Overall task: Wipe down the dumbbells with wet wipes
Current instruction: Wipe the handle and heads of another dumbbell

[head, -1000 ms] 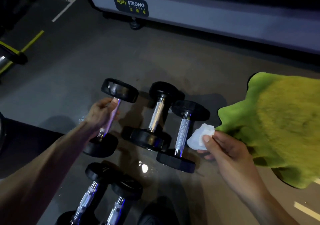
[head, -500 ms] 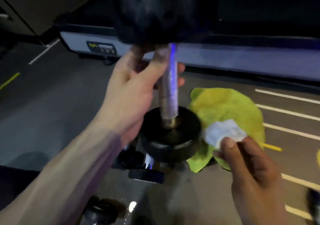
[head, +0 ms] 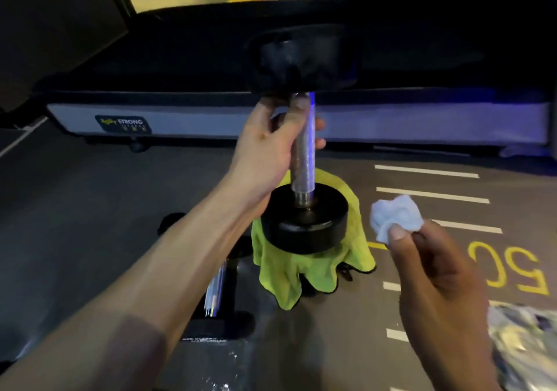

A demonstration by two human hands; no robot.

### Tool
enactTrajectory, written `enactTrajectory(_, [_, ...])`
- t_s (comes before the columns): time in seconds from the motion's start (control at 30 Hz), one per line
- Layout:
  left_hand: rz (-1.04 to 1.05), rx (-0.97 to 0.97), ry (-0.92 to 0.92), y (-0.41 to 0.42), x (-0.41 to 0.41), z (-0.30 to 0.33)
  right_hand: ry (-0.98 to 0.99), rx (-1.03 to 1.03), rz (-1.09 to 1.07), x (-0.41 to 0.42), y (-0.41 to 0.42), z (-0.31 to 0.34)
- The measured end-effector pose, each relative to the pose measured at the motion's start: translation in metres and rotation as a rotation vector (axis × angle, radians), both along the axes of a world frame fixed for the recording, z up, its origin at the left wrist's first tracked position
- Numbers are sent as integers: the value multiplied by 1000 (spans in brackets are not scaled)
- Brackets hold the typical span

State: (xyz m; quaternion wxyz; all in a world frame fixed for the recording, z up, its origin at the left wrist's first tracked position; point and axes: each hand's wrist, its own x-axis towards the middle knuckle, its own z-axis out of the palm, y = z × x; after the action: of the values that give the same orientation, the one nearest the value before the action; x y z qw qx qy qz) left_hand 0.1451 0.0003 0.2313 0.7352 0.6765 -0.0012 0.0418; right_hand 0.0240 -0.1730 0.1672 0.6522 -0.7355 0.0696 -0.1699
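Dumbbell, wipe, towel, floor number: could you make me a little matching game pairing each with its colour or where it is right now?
Things:
1. dumbbell
2. wipe
3. towel
4. floor number

States:
A. painted yellow
B. held upright in the left hand
C. green, draped below the raised weight
D. white, pinched in the right hand

Pairs: 1-B, 2-D, 3-C, 4-A

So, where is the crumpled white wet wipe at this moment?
In the head view the crumpled white wet wipe is right of centre, pinched by the right hand, apart from the black dumbbell with a metal handle that the left hand holds upright.
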Motion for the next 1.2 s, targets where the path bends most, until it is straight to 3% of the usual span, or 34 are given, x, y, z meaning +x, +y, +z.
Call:
enactTrajectory(0.17, [-40, 50, -16, 12, -1, 1, -101, -285, 257, 50, 18, 15])
enactTrajectory(0.27, [-32, 90, -5, 19, 4, 0, -69, -469, 275, 65, 27, 1])
enactTrajectory(0.47, [-26, 274, -41, 33, 15, 4, -73, -571, 340, 69, 18, 8])
enactTrajectory(0.6, [126, 466, -316, 46, 17, 25, -88, -578, 377, 70, 15, 8])
enactTrajectory(0.67, [77, 690, -538, 50, 18, 37, -90, -597, 361, 72, 17, 8])
enactTrajectory(0.73, [36, 807, -622, 51, 18, 46, -85, -609, 353, 72, 19, 10])
enactTrajectory(0.97, [13, 736, -612, 54, 10, 40, -36, -727, 471, 91, 6, 60])
enactTrajectory(1.2, [40, 617, -610, 52, 9, 32, -268, -815, 365, 84, 5, 54])
